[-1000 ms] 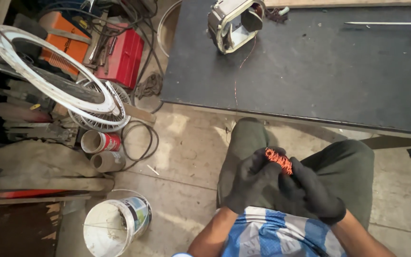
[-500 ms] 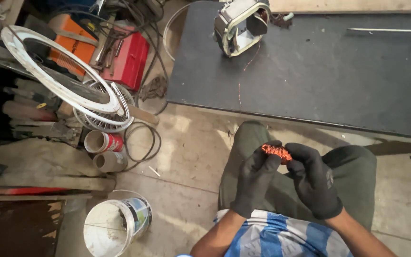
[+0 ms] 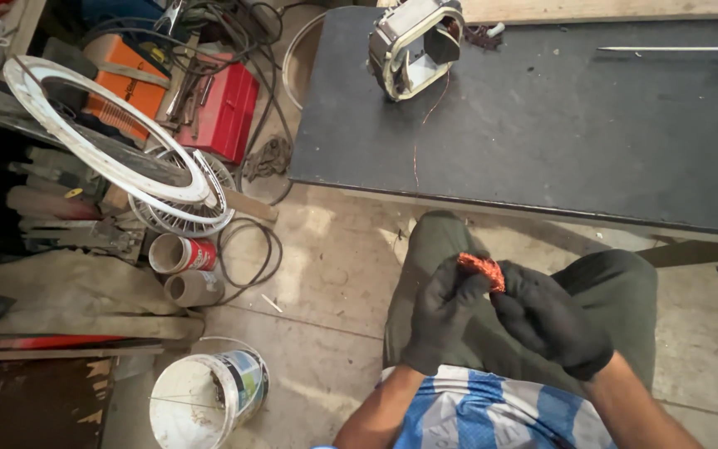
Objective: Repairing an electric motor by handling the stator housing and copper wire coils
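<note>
We hold a small bundle of copper wire over our lap, both hands in black gloves. The bundle is bright orange-red, crumpled and tightly wound, its strands too fine to tell apart. Our left hand pinches it from below while our right hand closes on its other end; both grip the wire. Ahead lies the dark worktop, its near edge just beyond our knees, carrying a metal motor stator at its far left corner. Open concrete floor stretches to our left, bounded by a white bucket and a white fan guard.
</note>
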